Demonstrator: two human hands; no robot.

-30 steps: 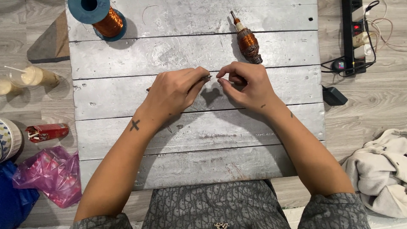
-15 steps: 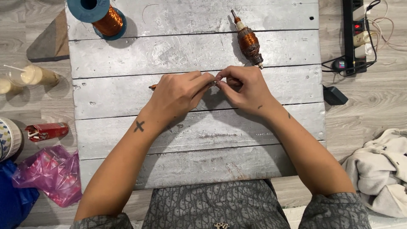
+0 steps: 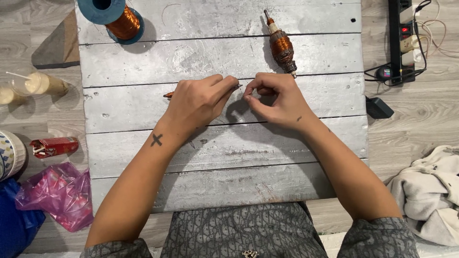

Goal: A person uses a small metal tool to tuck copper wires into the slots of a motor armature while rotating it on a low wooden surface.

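My left hand (image 3: pixel 198 101) lies over the middle of the grey plank table (image 3: pixel 220 177), shut on a slim tool (image 3: pixel 168 94). The tool's reddish end sticks out to the left and its dark tip pokes out past my fingers to the right. My right hand (image 3: pixel 277 100) sits just right of that tip, thumb and forefinger pinched together; anything between them is too small to see. A motor armature with copper windings (image 3: pixel 282 45) lies just beyond my right hand. At the table's far left corner stands a blue spool of copper wire (image 3: pixel 117 19).
A power strip with plugs and cables (image 3: pixel 404 38) and a black adapter (image 3: pixel 379 107) lie on the floor to the right, with a pale cloth (image 3: pixel 432 191) nearer me. On the left are two drink cups (image 3: pixel 40 83), a red carton (image 3: pixel 52 145) and a pink bag (image 3: pixel 55 193).
My two hands drew closer together at the table's middle. The tool's reddish end came into view left of my left hand. My right hand's fingers curled tighter by the tip.
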